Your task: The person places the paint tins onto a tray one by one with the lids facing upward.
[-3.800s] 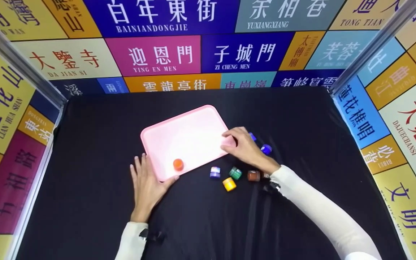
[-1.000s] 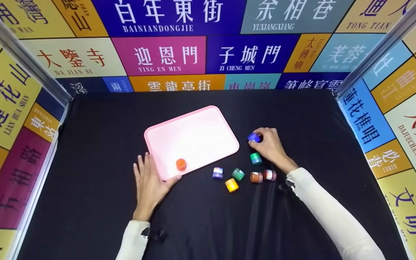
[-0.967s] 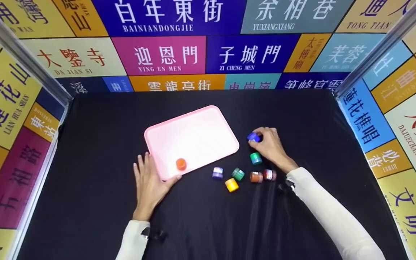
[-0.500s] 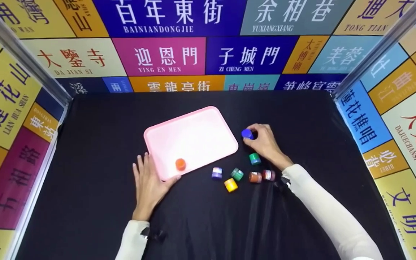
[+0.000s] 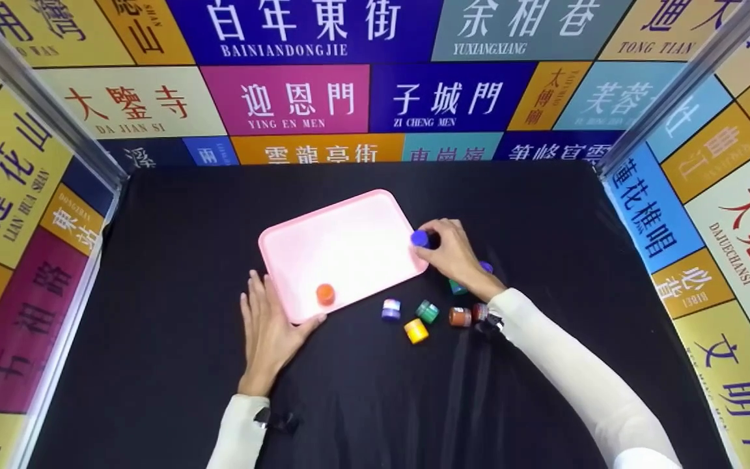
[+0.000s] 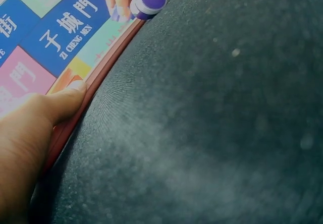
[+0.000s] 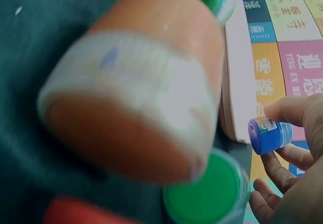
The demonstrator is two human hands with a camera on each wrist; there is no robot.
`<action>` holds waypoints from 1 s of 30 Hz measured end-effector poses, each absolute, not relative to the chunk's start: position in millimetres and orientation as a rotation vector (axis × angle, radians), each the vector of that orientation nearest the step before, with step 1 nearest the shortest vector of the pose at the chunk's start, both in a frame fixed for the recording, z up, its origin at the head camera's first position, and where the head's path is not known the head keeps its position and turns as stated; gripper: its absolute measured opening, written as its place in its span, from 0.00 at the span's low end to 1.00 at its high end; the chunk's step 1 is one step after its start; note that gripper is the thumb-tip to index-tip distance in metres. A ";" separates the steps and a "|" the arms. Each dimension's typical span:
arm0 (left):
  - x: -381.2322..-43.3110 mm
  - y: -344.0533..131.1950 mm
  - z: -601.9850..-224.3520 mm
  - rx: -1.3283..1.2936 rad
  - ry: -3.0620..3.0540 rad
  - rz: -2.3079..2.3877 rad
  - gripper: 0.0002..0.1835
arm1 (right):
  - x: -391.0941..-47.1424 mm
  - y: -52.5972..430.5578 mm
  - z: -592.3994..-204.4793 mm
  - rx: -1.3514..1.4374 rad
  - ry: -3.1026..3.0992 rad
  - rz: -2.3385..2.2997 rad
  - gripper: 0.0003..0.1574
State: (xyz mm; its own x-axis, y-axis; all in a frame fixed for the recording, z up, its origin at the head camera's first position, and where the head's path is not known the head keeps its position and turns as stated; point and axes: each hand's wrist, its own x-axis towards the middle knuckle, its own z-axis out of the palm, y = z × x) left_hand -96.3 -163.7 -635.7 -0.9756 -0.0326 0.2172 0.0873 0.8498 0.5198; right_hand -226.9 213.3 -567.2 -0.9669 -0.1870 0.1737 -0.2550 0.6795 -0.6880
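My right hand (image 5: 456, 257) pinches a small blue paint jar (image 5: 420, 238) between thumb and fingers, at the right edge of the pink tray (image 5: 349, 251). The right wrist view shows this jar (image 7: 267, 134) tilted, with a label on its side. My left hand (image 5: 267, 342) lies at the tray's near left corner, fingers straight along its side and thumb (image 6: 68, 103) on the near rim. An orange jar (image 5: 325, 294) sits on the tray near that corner.
Right of the tray's near edge lie a purple jar (image 5: 391, 309), a green jar (image 5: 427, 311), a yellow jar (image 5: 416, 331) and a brown jar (image 5: 459, 317). More jars are partly hidden under my right forearm. Lettered panels (image 5: 297, 98) wall in the black cloth.
My right hand left the tray's right edge, took hold of the blue jar beyond it, and has carried it left to the tray's edge. My left hand has stayed at the corner.
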 end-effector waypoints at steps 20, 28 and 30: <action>-96.1 -163.5 -634.3 -0.053 -2.803 -0.791 0.73 | -233.1 154.7 -574.3 0.562 -2.786 1.236 0.20; -96.2 -163.5 -635.2 -0.052 -2.796 -0.784 0.73 | -234.5 128.5 -575.2 0.724 -2.787 1.232 0.20; -96.3 -163.5 -636.0 -0.050 -2.803 -0.783 0.73 | -234.2 122.2 -575.7 0.751 -2.777 1.253 0.19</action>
